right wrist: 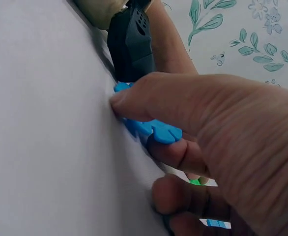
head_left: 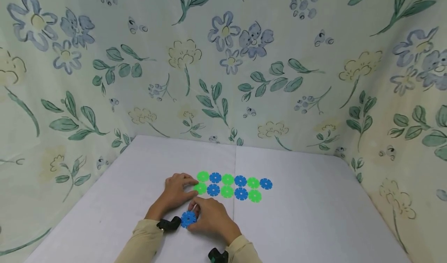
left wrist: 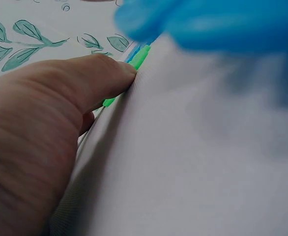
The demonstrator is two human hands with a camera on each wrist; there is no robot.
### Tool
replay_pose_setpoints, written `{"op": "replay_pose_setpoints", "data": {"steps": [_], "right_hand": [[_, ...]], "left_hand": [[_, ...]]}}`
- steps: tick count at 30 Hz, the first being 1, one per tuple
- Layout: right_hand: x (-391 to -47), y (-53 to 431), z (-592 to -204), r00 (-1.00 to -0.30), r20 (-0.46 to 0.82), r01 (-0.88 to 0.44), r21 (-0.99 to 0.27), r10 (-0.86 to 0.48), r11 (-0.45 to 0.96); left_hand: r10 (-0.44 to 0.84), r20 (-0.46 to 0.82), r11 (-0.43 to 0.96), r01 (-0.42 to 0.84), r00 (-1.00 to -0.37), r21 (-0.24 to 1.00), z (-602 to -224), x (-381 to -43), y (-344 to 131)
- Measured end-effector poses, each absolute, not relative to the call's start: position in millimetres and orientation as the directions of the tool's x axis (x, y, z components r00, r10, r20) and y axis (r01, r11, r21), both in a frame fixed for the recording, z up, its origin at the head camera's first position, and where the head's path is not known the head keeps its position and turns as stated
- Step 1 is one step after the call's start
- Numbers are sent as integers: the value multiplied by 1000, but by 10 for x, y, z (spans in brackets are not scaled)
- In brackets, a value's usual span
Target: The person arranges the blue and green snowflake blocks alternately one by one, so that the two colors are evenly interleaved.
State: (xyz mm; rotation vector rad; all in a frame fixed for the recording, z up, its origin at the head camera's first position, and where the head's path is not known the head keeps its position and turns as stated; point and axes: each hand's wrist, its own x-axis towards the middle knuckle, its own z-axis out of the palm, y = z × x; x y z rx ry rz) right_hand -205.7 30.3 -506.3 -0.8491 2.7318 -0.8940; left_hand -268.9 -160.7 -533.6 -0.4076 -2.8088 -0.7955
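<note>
Two rows of flat, notched plastic snowflake discs lie on the white table, alternating green and blue. At the left end, my left hand holds the near row's green disc between thumb and forefinger; in the left wrist view the thumb presses the edge of that green disc. Nearer to me, my right hand pinches a blue snowflake disc just above the table. The right wrist view has the thumb on one side of this blue disc and curled fingers behind it.
The far row ends at the right with a blue disc, and the near row with a green disc. Black wrist cameras sit on both sleeves. A floral curtain surrounds the white table.
</note>
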Motion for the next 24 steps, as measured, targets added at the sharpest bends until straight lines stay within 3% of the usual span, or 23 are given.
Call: {"op": "replay_pose_setpoints", "data": {"steps": [14,24], "right_hand": [[-2074,356,-5069,-813,56,-492,-600,-580,631],[-2120,392,-5114,-818,6,-408,-711,-576,573]], "left_hand": [[217,256,809,320,-942,493,-5348,-2667,-1608],[226,277,812,337,-934,476,-5352,-2690,-1613]]}}
